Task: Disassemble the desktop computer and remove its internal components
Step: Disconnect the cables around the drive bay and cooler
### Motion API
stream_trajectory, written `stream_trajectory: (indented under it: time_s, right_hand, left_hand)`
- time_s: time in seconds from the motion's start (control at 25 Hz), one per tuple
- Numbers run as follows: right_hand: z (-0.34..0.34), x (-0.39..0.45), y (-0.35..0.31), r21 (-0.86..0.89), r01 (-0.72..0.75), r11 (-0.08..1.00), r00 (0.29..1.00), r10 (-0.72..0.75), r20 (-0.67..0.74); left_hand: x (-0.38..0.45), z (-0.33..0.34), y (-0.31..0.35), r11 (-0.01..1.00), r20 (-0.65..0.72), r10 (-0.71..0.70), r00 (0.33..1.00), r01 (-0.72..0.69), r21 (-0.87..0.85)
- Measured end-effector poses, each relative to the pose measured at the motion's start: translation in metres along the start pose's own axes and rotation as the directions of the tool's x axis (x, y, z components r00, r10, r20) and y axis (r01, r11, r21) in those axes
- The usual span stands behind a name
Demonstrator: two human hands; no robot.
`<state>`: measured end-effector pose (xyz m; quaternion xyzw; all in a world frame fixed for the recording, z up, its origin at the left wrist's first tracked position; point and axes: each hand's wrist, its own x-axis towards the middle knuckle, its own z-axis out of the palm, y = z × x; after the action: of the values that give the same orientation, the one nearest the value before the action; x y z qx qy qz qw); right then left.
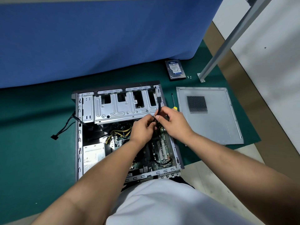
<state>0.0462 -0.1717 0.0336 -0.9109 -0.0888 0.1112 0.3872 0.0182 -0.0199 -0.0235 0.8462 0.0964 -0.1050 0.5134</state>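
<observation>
White cloth on the person's lap [162, 203] is seen nearest the lens, and both forearms are stretched forward from it over the desktop computer [126, 132], which is laid on its side on a green mat [32, 127] with its interior exposed.

Furthest left, a loose black power cable [63, 129] is trailed out of the case onto the mat. Inside, the power supply [93, 155] is seen seated in the lower left corner, with yellow wires [120, 132] bundled beside it. The left hand [142, 129] is curled, and its fingertips are pinched on a black data cable [158, 105] just above the motherboard [159, 148]. The right hand [173, 122] is closed round the same cable, whose free connector is held upright in front of the drive cage [123, 108]. A yellow-handled screwdriver [173, 101] is laid just beside the case, partly hidden by the right hand. Further right, the removed side panel [209, 116] is laid flat, and behind it a hard drive [175, 69] and small screws [189, 76] are set apart.

Progress is judged as early to middle: panel and drive are out; the cable's board end, power supply, motherboard and cards are judged still to be removed.
</observation>
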Motion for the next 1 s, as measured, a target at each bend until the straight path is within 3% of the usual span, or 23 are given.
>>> stream_trajectory:
  time_s: [0.2,0.4,0.56,0.68,0.8,1.0]
  right_hand:
    - [0.000,0.002,0.004,-0.083,0.045,0.996,0.999,-0.044,0.013]
    - [-0.003,0.033,0.004,-0.223,0.161,0.961,0.982,-0.133,0.136]
    - [0.004,0.071,0.003,-0.263,0.261,0.929,0.948,-0.195,0.253]
    - [0.019,0.091,0.009,-0.434,0.355,0.828,0.919,-0.224,0.324]
    - [0.033,0.090,0.016,-0.618,0.365,0.697,0.930,-0.249,0.269]
    - [0.040,0.092,0.019,-0.684,0.332,0.649,0.943,-0.234,0.236]
  left_hand:
    - [-0.006,-0.002,-0.001,0.999,0.057,0.035,0.998,-0.035,0.013]
    - [-0.014,-0.016,-0.020,0.959,0.173,0.083,0.981,-0.126,0.253]
    - [-0.009,-0.030,-0.040,0.846,0.266,0.206,0.942,-0.308,0.435]
    - [-0.003,-0.031,-0.054,0.758,0.308,0.254,0.917,-0.387,0.526]
    - [-0.003,-0.026,-0.064,0.679,0.333,0.291,0.897,-0.439,0.589]
    - [-0.009,-0.013,-0.070,0.591,0.331,0.318,0.888,-0.459,0.663]
